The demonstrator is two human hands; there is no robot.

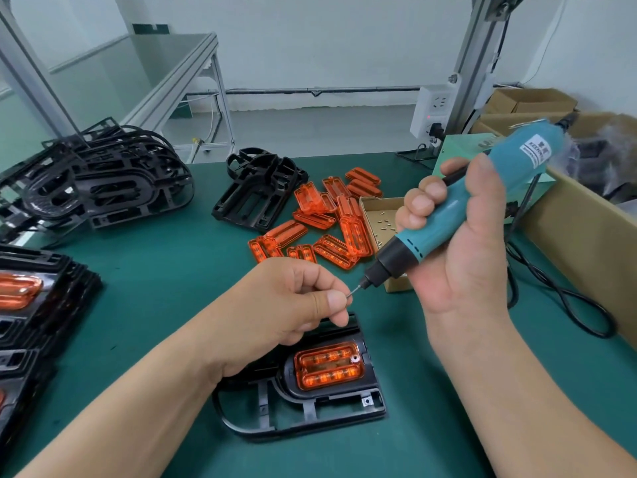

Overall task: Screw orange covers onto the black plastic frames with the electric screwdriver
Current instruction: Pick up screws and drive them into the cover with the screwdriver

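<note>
The green bench [165,277] carries it all. Heaps of black frames [103,181] lie at the far left, and a scatter of orange covers [320,222] lies in the middle, beside a small cardboard box [370,205] of screws.

The frame being worked on [287,377] lies flat on the bench, right in front of the person. It looks like stiff, light moulded plastic with thin ribs, so I would steady it by its outer edge, not by the webs.

The right hand [462,263] has its grip wrapped round the body of the blue electric screwdriver [424,241], which is lifted and tilted with its tip down and to the left. The tool looks fairly weighty and smooth, and its cord trails off to the right. Taking it mid-body looks like the sensible place.

The orange cover [329,369] already sits in its recess in that frame. It is clear, hard plastic and likely to crack if it is over-tightened. The hole at its far right corner looks open.

The left hand [282,305] pinches a tiny screw [351,293] between thumb and forefinger, right at the driver's tip, above the frame. The screw is slippery and easy to drop, so it is best held by the shank.
</note>
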